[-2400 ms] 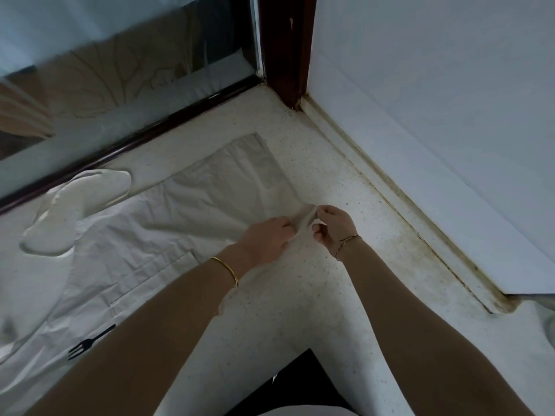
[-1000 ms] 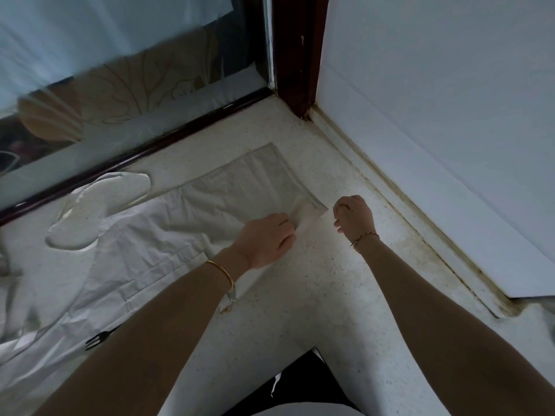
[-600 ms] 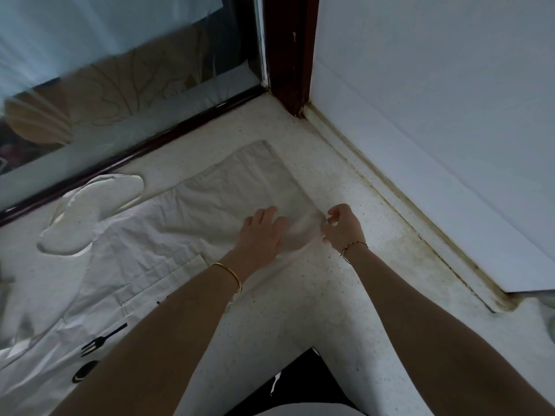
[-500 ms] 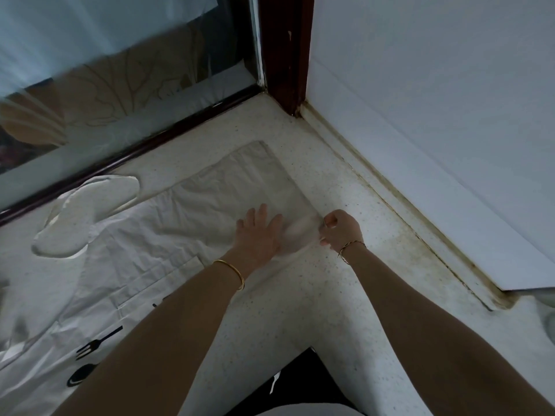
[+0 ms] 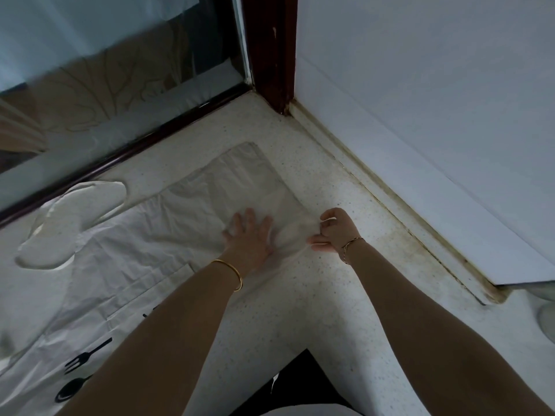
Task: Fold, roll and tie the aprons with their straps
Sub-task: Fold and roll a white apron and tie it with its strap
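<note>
A white apron (image 5: 144,235) lies flat on the speckled counter (image 5: 300,310), its narrow end toward the far right and a black fork-and-spoon print at the near left. My left hand (image 5: 249,235) presses flat on the cloth near that right end, fingers spread. Just right of it, my right hand (image 5: 336,229) pinches the apron's near right corner, which looks blurred and slightly lifted. A loop of apron strap (image 5: 72,223) lies on the counter at the left.
A glass pane with a dark frame (image 5: 120,157) runs along the counter's far edge. A white wall (image 5: 435,115) with a stained joint borders the right side. A dark wooden post (image 5: 270,49) stands in the corner. Something dark sits at the counter's near edge.
My left hand went from curled beside the corner to flat and spread on the cloth. My right hand came back from beside the apron and took hold of the corner.
</note>
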